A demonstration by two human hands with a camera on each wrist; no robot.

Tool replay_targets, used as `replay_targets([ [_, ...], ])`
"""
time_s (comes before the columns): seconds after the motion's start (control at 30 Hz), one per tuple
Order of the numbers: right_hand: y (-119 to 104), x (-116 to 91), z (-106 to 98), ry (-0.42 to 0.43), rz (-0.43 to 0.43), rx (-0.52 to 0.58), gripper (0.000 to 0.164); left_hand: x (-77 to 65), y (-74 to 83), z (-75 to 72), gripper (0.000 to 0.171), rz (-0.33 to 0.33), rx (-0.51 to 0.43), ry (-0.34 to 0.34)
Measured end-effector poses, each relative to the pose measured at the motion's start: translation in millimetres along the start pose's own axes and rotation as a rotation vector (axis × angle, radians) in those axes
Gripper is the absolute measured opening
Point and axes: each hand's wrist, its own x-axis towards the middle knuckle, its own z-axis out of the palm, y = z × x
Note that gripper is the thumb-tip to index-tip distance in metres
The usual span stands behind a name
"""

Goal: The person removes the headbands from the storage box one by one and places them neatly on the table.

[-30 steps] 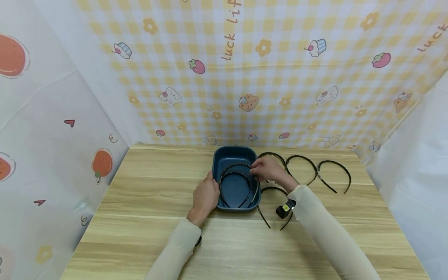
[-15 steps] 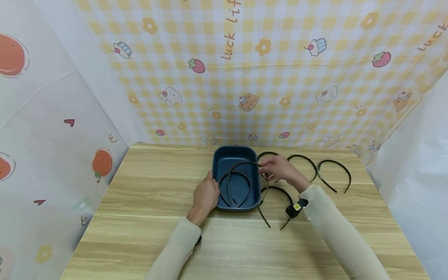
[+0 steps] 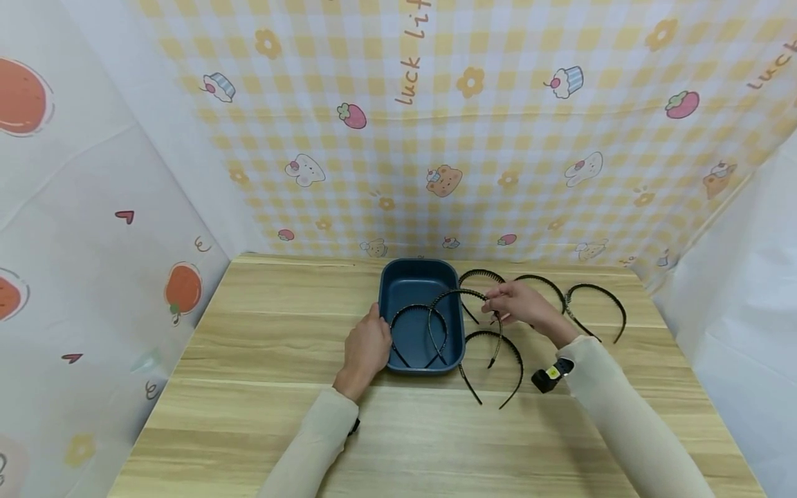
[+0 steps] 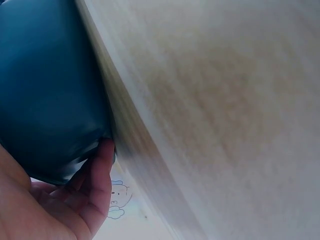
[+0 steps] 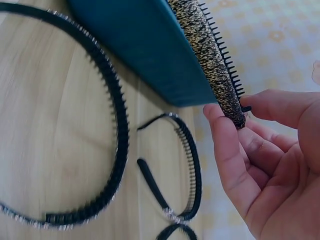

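Observation:
My left hand (image 3: 367,346) holds the left side of a dark blue rectangular bin (image 3: 414,271); in the left wrist view its fingers (image 4: 101,185) curl at the bin's lower edge. Between thumb and fingers, my right hand (image 3: 521,306) pinches a headband (image 3: 461,291) near one end. This headband has gold-and-black glitter and a row of small black teeth, plain in the right wrist view (image 5: 207,60). It is raised, its loop overlapping the bin's right rim in the head view. Another thin, dark headband (image 3: 411,306) leans inside the bin.
Right of the bin, a toothed black headband (image 3: 521,363) lies on the wooden table (image 3: 280,311) at the front. Behind it lie more headbands in a row, including a toothed one (image 3: 482,272), a middle one (image 3: 544,278) and a far-right one (image 3: 613,297). A patterned cloth (image 3: 510,207) hangs behind.
My right hand has moved right, drawing the glitter headband from over the bin to partly past its right rim. My left hand has stayed on the bin.

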Motion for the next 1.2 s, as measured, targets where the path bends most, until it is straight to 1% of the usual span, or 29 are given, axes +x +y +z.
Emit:
replay_targets([
  [0.27, 13.0, -11.0, -11.1, 0.012, 0.011, 0.000, 0.038, 0.3, -0.3, 0.8, 0.040, 0.007, -0.009, 0.002],
  [0.3, 11.1, -14.2, -11.9, 0.015, 0.016, 0.005, 0.037, 0.4, -0.5, 0.9, 0.040, 0.009, -0.010, 0.002],
  [0.4, 15.9, -19.1, -15.5, 0.021, 0.018, 0.010, 0.036, 0.3, -0.6, 1.2, 0.040, 0.012, -0.007, 0.006],
  [0.63, 38.0, -25.5, -26.5, 0.036, 0.039, 0.009, 0.038, -0.4, -0.4, 0.5, 0.041, 0.016, -0.010, 0.005],
  [0.8, 48.9, -33.1, -33.2, 0.046, 0.062, -0.009, 0.041, -1.1, -0.4, 0.5, 0.040, 0.020, -0.011, 0.012],
  [1.0, 61.7, -44.2, -41.4, 0.057, 0.091, -0.010, 0.042, -1.1, -1.4, 1.3, 0.038, 0.029, -0.010, 0.024],
  [1.2, 75.8, -53.3, -49.5, 0.068, 0.095, -0.029, 0.041, -0.9, -1.7, 0.8, 0.039, 0.024, -0.020, 0.021],
])
